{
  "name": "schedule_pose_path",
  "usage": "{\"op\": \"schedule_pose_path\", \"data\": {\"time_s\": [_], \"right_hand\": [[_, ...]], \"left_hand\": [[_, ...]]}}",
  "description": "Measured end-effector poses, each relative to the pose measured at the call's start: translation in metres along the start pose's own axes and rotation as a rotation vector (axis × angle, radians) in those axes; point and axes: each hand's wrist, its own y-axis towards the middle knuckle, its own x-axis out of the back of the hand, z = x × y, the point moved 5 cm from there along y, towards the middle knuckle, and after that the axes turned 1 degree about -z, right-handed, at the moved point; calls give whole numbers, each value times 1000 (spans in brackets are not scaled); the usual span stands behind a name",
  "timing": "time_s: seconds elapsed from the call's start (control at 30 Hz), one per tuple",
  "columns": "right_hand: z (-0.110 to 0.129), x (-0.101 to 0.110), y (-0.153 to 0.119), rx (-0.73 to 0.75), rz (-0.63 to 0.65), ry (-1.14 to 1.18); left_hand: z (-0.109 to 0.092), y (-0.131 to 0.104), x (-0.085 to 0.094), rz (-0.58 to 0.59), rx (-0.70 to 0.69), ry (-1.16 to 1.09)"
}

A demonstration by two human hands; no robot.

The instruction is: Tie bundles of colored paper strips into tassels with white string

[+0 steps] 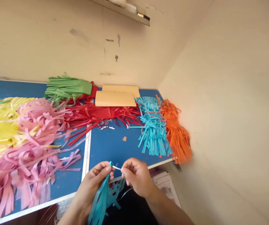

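My left hand pinches the looped top of a turquoise paper tassel, whose cut strips hang down over my lap. From that top a thin white ribbon runs across to my right hand. The fingertips of my right hand are closed on the ribbon, and a loose length of it trails below. Both hands are held just in front of the table's near edge. Ahead of them on the blue table lies a pile of turquoise fringed paper.
Orange fringe hangs over the table's right end. Red fringe, green fringe and folded tan paper lie at the back. Pink fringe and yellow fringe cover the left. Papers stand below, right.
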Motion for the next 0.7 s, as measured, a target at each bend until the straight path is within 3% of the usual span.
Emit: {"op": "schedule_pose_path", "data": {"time_s": [0.23, 0.4, 0.47, 0.7], "right_hand": [[-5, 3, 3, 26, -70, -79], [-8, 0, 3, 57, -69, -186], [-9, 1, 3, 54, -104, -195], [-6, 2, 1, 60, -199, -211]], "left_hand": [[1, 0, -2, 22, -58, 73], [-8, -6, -4, -16, -356, 278], [-10, -8, -3, -41, -415, 303], [-2, -6, -1, -28, -283, 257]]}}
